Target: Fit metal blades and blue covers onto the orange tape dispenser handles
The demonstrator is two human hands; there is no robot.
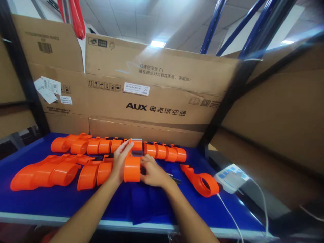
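Between my hands, upright above the blue table top, is an orange plastic tape dispenser with a wide round ring. My left hand is closed on its left side, with the fingers reaching up towards the upper end. The fingers of my right hand are curled at the ring's right edge, and the fingertips are partly hidden behind it. Just behind my hands, a row of similar orange tape dispensers lies across the table. Several more orange tape dispensers lie in a nearer row on the left.
A single orange tape dispenser lies at the right. Beside it stands a white device with a cable. Large cardboard panels form the back wall, and a dark metal post rises at the right. A dark stick-like object lies by my right wrist.
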